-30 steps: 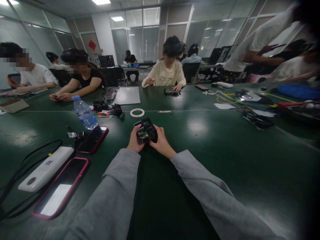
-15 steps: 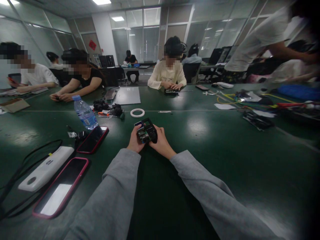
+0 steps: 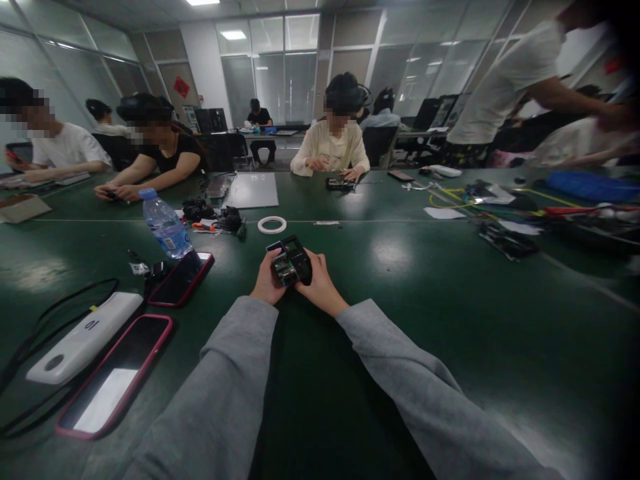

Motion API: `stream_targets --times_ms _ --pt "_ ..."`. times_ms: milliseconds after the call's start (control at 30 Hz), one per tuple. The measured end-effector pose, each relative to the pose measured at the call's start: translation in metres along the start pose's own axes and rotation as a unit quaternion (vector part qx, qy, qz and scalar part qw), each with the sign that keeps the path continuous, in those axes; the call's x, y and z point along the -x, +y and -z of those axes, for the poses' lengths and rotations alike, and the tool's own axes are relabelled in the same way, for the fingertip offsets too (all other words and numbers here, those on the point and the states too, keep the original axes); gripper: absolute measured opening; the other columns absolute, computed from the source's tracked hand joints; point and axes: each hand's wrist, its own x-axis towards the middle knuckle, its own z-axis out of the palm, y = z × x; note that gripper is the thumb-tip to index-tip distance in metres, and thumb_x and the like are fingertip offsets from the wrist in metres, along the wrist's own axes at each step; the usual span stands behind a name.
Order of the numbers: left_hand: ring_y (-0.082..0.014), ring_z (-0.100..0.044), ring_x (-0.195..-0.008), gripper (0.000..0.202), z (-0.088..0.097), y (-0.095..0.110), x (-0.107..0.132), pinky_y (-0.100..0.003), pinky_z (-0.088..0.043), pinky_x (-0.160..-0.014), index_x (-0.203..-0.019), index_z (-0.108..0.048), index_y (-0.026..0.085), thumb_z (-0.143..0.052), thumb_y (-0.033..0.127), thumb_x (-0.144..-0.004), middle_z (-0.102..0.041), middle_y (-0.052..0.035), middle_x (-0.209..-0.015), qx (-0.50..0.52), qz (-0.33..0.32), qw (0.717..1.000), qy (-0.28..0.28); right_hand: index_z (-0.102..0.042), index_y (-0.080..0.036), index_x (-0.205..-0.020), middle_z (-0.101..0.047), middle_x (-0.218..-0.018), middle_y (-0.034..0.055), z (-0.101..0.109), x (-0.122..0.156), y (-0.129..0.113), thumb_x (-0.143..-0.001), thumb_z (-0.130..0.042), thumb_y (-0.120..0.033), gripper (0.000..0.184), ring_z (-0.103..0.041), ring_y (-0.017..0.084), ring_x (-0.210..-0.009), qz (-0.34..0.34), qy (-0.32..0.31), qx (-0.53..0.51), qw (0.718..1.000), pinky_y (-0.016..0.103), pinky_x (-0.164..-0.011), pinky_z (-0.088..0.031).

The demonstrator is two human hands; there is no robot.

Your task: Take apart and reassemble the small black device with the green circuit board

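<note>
My left hand (image 3: 265, 281) is closed round a small green circuit board (image 3: 285, 268), its thumb near a little display at the board's upper left. A black plastic case part (image 3: 301, 259) with a square opening lies against the board's right side, gripped by my right hand (image 3: 323, 287). Whether the two pieces are joined or only touching, I cannot tell. Both hands are held close together above the green table (image 3: 400, 320), and the fingers beneath the pieces are hidden. Just beyond them lies a white ring of tape (image 3: 272, 225).
To the left are a water bottle (image 3: 167, 227), a red-edged phone (image 3: 183, 280), a pink-edged phone (image 3: 117, 373) and a white power bank (image 3: 85, 338) with black cables. Wires and parts (image 3: 505, 237) clutter the far right. Across the table a person (image 3: 335, 140) handles a black device.
My hands and the pieces in them have barely moved. The view has shifted slightly. Across the table, one hand of the person opposite has lifted off the black device.
</note>
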Motion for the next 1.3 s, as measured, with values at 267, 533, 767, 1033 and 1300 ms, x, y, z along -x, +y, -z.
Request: stream_targets --times_ms 267,533,767,1033,1300 --pt "-0.02 -0.068 -0.078 0.026 -0.0009 0.0004 0.0015 -0.033 -0.055 -0.076 -0.094 -0.065 0.014 -0.065 0.031 -0.074 -0.07 -0.0049 -0.081 -0.006 0.004 1.0 -0.002 -0.032 -0.019 -0.136 -0.042 -0.126 0.0108 0.0003 -0.0002 0.0008 -0.067 -0.061 -0.014 0.075 -0.041 0.025 -0.114 -0.007 0.002 -0.005 1.0 0.047 -0.104 -0.039" --pt "-0.0196 -0.068 -0.077 0.026 -0.0006 0.0007 0.0012 -0.033 -0.055 -0.076 -0.094 -0.065 0.014 -0.064 0.029 -0.074 -0.07 -0.005 -0.081 -0.002 0.01 1.0 -0.001 -0.032 -0.019 -0.135 -0.042 -0.125 0.0106 -0.0018 0.0 0.0041 -0.067 -0.062 -0.014 0.075 -0.041 0.024 -0.114 -0.001 0.008 -0.01 1.0 0.046 -0.105 -0.038" --pt "-0.0186 -0.067 -0.075 0.025 -0.0013 -0.0001 0.0014 -0.032 -0.054 -0.075 -0.094 -0.065 0.014 -0.064 0.027 -0.073 -0.069 -0.0034 -0.077 0.003 0.008 1.0 -0.001 -0.032 -0.019 -0.136 -0.041 -0.125 0.0108 -0.0018 -0.0002 0.0052 -0.067 -0.062 -0.013 0.075 -0.041 0.023 -0.114 -0.005 0.008 -0.015 1.0 0.046 -0.106 -0.037" --pt "-0.0175 -0.067 -0.073 0.024 0.0003 -0.0006 0.0005 -0.031 -0.054 -0.074 -0.094 -0.065 0.014 -0.064 0.025 -0.073 -0.068 -0.0029 -0.075 0.002 0.013 1.0 -0.016 -0.032 -0.02 -0.136 -0.041 -0.123 0.0102 -0.0015 0.0001 0.0049 -0.067 -0.062 -0.013 0.076 -0.04 0.024 -0.116 -0.015 0.006 -0.021 1.0 0.047 -0.107 -0.036" --pt "-0.0167 -0.066 -0.071 0.022 0.0017 -0.0011 -0.0011 -0.03 -0.053 -0.073 -0.093 -0.065 0.014 -0.063 0.026 -0.074 -0.068 -0.0022 -0.075 -0.007 0.014 1.0 -0.02 -0.032 -0.021 -0.136 -0.041 -0.121 0.0104 -0.0024 0.0001 0.0061 -0.067 -0.062 -0.013 0.076 -0.041 0.024 -0.115 -0.011 0.009 -0.017 1.0 0.048 -0.106 -0.037"
